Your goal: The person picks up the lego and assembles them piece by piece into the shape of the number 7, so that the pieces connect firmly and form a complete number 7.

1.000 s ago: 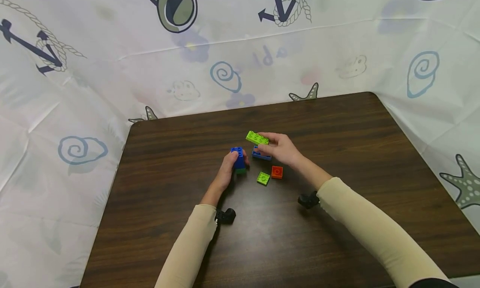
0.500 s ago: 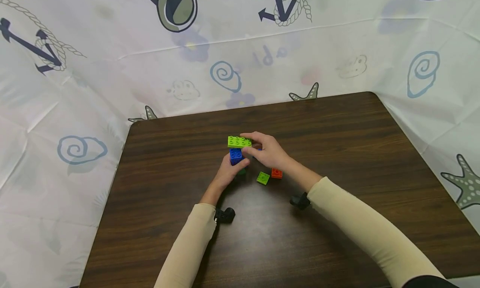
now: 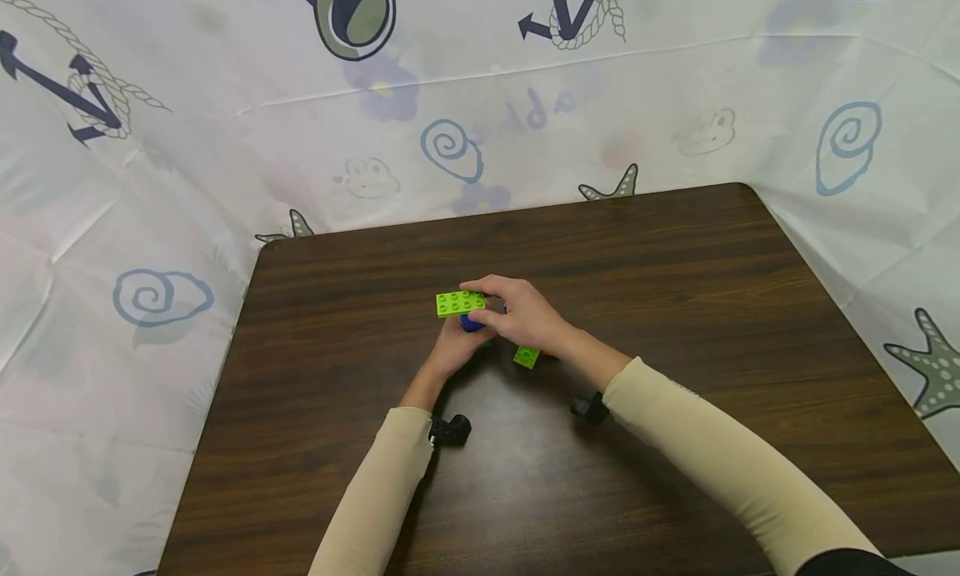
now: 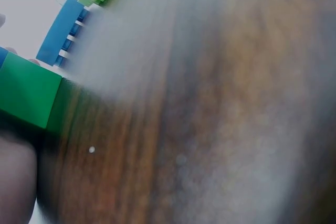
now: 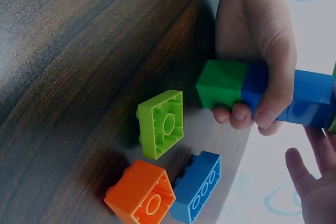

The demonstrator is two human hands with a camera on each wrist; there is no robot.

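Lime brick [image 3: 454, 303], mid-frame above the worktop [image 3: 337, 326], lies over a blue-and-green stack [image 5: 254, 83]. Right hand's grip [image 3: 522, 313] pinches its right end, perhaps keeping the underside clear; left hand's grip [image 3: 453, 347] clasps the stack, probably steadying it.

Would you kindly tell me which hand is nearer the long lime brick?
Right: the right-hand grip is on one end of the long lime brick; the left-hand grip is below it, around the blue blocks.
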